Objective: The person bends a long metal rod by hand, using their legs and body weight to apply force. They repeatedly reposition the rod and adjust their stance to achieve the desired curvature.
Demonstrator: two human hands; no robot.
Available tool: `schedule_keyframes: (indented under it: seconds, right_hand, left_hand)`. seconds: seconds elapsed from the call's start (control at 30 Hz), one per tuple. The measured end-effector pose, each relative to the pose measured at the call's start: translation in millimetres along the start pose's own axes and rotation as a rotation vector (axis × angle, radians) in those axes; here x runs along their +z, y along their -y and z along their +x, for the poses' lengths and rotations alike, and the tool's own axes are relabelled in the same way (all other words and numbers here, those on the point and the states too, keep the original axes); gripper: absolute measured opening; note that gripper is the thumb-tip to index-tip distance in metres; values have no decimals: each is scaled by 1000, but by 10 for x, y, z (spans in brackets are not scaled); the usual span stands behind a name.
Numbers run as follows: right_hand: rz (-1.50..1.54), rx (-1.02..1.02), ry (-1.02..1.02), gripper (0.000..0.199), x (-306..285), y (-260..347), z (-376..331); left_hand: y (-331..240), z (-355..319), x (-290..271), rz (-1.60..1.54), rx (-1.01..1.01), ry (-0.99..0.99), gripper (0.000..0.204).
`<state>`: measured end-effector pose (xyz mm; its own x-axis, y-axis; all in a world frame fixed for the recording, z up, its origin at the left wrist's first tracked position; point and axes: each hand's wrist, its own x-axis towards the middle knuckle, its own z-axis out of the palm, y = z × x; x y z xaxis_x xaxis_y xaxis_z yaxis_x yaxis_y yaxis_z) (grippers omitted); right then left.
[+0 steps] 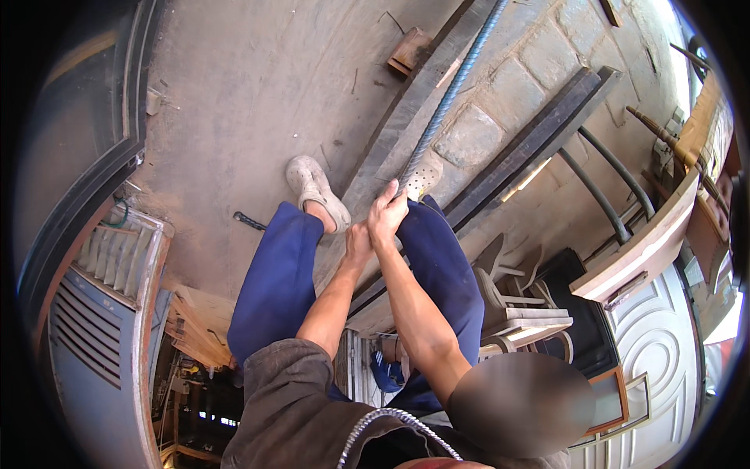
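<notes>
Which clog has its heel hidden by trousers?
The right foot's clog, beside the rod in the right hand: a blue trouser leg hides its heel. The left foot's clog shows from toe to heel.

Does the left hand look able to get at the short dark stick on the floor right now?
Probably not straight across: the left leg lies between the left hand and the short dark stick, so it would likely have to go around.

The ribbed bar (451,94) in my right grip (385,216) looks like rough metal. My trousers (269,258) are of matt cloth, my clogs (309,178) dull plastic; the paving stones (471,134) look rough, the door (650,338) smooth.
</notes>
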<state>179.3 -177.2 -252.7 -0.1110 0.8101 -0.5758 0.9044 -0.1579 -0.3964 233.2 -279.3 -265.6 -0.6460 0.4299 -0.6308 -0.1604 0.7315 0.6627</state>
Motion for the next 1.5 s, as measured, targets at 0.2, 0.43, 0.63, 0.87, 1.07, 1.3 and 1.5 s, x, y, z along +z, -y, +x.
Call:
schedule_keyframes:
  seconds: [0.2, 0.43, 0.63, 0.87, 1.07, 1.3, 1.5]
  right_hand:
    - [66, -77, -46, 60, 728, -473, 324]
    - [80, -109, 68, 56, 583, -605, 368]
    - [584, 81, 410, 37, -154, 365, 516]
    - [375, 95, 204, 47, -299, 780, 931]
    - [49, -144, 107, 49, 316, 458, 1271]
    - [-316, -242, -15, 48, 631, 441, 1353]
    - [-388, -408, -212, 43, 933, 254, 1535]
  left_hand:
    - [882, 495, 404, 83, 25, -20, 19]
    - [377, 446, 317, 1, -63, -152, 20]
    - [-395, -22, -177, 98, -171, -209, 33]
    - [-1085, -241, -466, 40, -276, -129, 44]
    - [-148, 318, -60, 150, -205, -234, 52]
    - [373, 946, 159, 294, -125, -142, 37]
    - [505, 1240, 243, 311, -104, -326, 83]
